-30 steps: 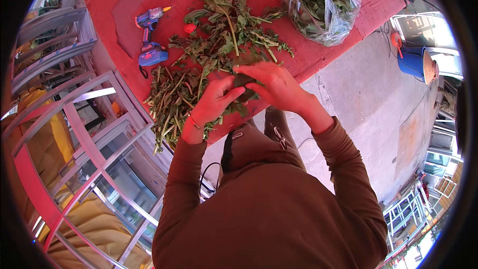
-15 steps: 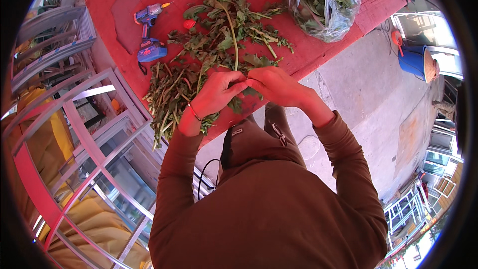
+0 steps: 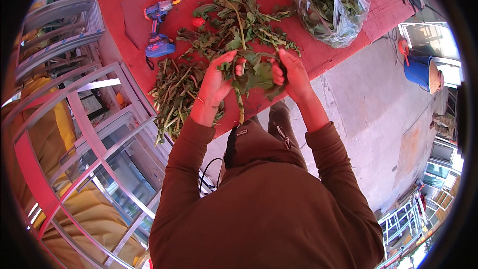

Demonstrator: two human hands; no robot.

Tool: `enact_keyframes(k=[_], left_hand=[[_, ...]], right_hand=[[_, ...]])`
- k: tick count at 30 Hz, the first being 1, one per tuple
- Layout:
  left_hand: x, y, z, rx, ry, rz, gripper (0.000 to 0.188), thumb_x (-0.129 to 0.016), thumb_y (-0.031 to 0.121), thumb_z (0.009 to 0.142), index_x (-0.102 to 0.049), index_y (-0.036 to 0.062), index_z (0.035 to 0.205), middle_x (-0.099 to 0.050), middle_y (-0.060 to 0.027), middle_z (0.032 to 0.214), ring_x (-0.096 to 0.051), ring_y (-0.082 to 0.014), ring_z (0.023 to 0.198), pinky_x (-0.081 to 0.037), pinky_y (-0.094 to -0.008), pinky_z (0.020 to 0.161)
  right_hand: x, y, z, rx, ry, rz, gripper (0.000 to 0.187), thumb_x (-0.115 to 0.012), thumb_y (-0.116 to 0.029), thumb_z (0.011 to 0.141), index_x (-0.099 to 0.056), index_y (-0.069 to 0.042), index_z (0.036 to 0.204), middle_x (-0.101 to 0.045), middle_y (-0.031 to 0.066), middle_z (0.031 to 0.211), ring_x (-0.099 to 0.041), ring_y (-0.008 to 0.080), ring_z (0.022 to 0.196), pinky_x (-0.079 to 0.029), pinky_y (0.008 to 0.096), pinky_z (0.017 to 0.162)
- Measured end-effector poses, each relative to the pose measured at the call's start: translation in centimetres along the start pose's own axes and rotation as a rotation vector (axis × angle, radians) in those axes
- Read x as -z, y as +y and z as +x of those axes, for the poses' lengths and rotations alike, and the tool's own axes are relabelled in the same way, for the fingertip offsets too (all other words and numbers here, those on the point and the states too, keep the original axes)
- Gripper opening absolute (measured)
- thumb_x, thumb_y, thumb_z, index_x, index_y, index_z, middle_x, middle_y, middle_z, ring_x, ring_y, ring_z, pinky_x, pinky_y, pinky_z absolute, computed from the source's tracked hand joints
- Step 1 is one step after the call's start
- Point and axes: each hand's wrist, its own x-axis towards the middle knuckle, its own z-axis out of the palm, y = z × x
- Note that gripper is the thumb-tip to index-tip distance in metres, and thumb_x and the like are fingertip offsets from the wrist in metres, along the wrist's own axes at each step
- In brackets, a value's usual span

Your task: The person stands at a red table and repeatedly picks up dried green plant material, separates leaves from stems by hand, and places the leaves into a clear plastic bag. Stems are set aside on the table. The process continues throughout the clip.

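Note:
A leafy green stalk point(image 3: 258, 75) is held up between my hands, over the near edge of the red table. Its pale stem hangs down toward me past the table edge. My left hand point(image 3: 219, 78) has its fingers curled round the upper stem and leaf base. On the other side my right hand point(image 3: 295, 73) pinches the leaf's edge between thumb and curled fingers. A heap of loose wilted greens point(image 3: 231, 7) lies just beyond my hands. Beside my left wrist sits a bunch of greens with many stems point(image 3: 172, 92).
On the red table point(image 3: 132, 30) lies a blue cordless drill point(image 3: 158, 25) at the left, near a small red object point(image 3: 198, 22). A clear plastic bag of greens point(image 3: 331, 12) stands at the far right. Metal frames point(image 3: 74, 102) crowd the left; a blue bucket point(image 3: 418, 73) stands right.
My hands were close together at the stem and have moved apart. A broad leaf now spreads between them, with its stem hanging toward me. The view has shifted slightly.

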Motion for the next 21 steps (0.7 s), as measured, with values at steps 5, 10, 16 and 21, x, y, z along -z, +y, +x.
enact_keyframes(k=[5,10,16,21], left_hand=[[2.4,1.0,0.0,-0.002,0.069,0.328,0.019,-0.060,0.013,0.100,-0.066,-0.0013,0.111,-0.070,-0.0116,0.096,-0.063,-0.0160,0.077,-0.053,-0.0294,0.070],[1.0,0.7,-0.6,-0.050,0.036,0.548,0.020,-0.061,0.012,0.100,-0.071,-0.0008,0.112,-0.072,-0.0047,0.101,-0.065,-0.0097,0.084,-0.056,-0.0267,0.074],[-1.8,0.9,-0.9,-0.022,-0.022,0.573,0.024,-0.061,0.014,0.101,-0.070,-0.0018,0.117,-0.071,-0.0030,0.103,-0.065,-0.0080,0.090,-0.058,-0.0269,0.078],[-1.4,1.4,-1.3,-0.035,0.007,0.576,0.025,-0.062,0.016,0.101,-0.069,-0.0020,0.117,-0.070,-0.0029,0.103,-0.065,-0.0085,0.088,-0.058,-0.0270,0.077]], right_hand=[[1.1,-0.9,0.5,0.279,0.349,-0.336,0.016,-0.065,-0.021,0.100,-0.066,-0.004,0.100,-0.045,-0.0076,0.064,-0.032,0.0013,0.052,-0.024,0.0209,0.047],[-0.7,-0.4,1.1,0.541,0.209,-0.677,0.017,-0.067,-0.015,0.097,-0.070,-0.004,0.110,-0.061,-0.0054,0.079,-0.051,0.0032,0.062,-0.039,0.0215,0.053],[-2.1,1.4,3.1,0.330,-0.147,-0.453,0.027,-0.054,-0.024,0.106,-0.067,-0.004,0.120,-0.071,-0.0003,0.102,-0.057,0.0004,0.076,-0.042,0.0181,0.056],[-1.3,-0.6,1.5,0.040,-0.013,-0.427,0.038,-0.046,-0.033,0.108,-0.067,-0.004,0.121,-0.071,-0.0006,0.101,-0.051,-0.0001,0.068,-0.028,0.0199,0.049]])
